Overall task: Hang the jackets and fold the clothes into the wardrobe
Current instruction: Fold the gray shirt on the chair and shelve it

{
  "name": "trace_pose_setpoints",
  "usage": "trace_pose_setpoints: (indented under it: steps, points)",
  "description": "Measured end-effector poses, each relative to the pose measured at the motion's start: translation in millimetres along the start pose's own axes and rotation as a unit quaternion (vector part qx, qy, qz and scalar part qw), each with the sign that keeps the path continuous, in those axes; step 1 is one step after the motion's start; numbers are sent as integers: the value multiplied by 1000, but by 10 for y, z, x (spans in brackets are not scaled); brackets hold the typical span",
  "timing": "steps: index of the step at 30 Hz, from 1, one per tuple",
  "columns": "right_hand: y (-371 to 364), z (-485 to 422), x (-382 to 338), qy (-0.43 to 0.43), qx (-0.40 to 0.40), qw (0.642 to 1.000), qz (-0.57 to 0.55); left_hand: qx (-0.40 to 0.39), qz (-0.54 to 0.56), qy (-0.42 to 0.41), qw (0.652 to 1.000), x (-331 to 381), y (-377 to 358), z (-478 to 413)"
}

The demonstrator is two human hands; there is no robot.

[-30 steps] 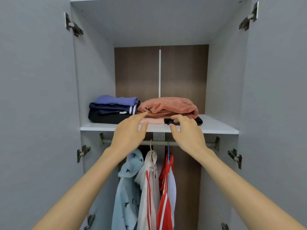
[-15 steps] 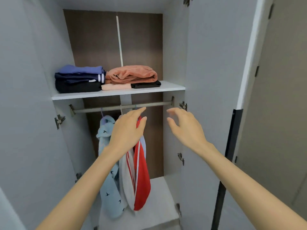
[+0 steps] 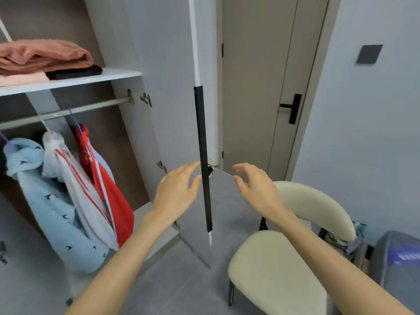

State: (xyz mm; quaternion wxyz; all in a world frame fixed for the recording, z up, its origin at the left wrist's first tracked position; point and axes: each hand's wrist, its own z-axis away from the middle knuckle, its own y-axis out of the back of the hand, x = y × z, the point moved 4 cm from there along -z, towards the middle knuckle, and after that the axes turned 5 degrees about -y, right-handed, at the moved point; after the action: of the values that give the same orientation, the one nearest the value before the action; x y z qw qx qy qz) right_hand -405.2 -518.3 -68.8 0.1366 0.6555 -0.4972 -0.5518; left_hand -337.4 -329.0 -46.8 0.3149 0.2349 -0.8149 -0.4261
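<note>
The wardrobe stands open at left. On its white shelf [image 3: 95, 79] lies a folded salmon-pink garment [image 3: 43, 54] over a black one [image 3: 75, 72]. Below, three jackets hang from the rail [image 3: 68, 111]: a light blue one with small birds [image 3: 54, 212], a white one with red stripes [image 3: 75, 183] and a red one [image 3: 111, 196]. My left hand [image 3: 177, 189] and my right hand [image 3: 256, 187] are both empty, fingers relaxed, held out on either side of the open door's black edge handle [image 3: 203, 155]. Neither hand touches anything.
The grey wardrobe door [image 3: 168, 76] stands open towards me. A cream chair [image 3: 279, 276] sits at lower right, with a grey and blue bag [image 3: 397, 264] beyond it. A beige room door with a black lever handle [image 3: 292, 108] is behind. The floor is grey tile.
Both hands drew back from the folded pile on the shelf and dropped lower. My view swung right and down, so the wardrobe slid left and the chair and room door appeared.
</note>
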Motion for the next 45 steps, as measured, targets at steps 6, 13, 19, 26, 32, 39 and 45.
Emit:
trace_pose_setpoints:
  steps: [6, 13, 19, 26, 32, 39, 45]
  points:
    - [504, 880, 1107, -110, 28, 992, 48, -89, 55, -87, 991, 959, -990, 83]
    - [978, 1916, 2437, -265, 32, 958, 107, -211, 100, -164, 958, 2133, -2234, 253]
    - [1099, 2745, 3507, -398, 8, 912, 99, -312, 118, -204, 921, 3021, -3270, 566]
    - [938, 3556, 4603, -526, -39, 848, 49, -432, 131, -212, 867, 3639, -4341, 973]
    - [609, 3965, 5439, -597, -77, 799, 14, -514, 129, -184, 828, 3813, -5153, 1266]
    - [63, 4038, 6289, -632, -99, 768, -16, -551, 129, -152, 810, 3745, -5979, 1463]
    - [-499, 4114, 6807, -640, -145, 755, -3, -566, 138, -140, 801, 3616, -6585, 1622]
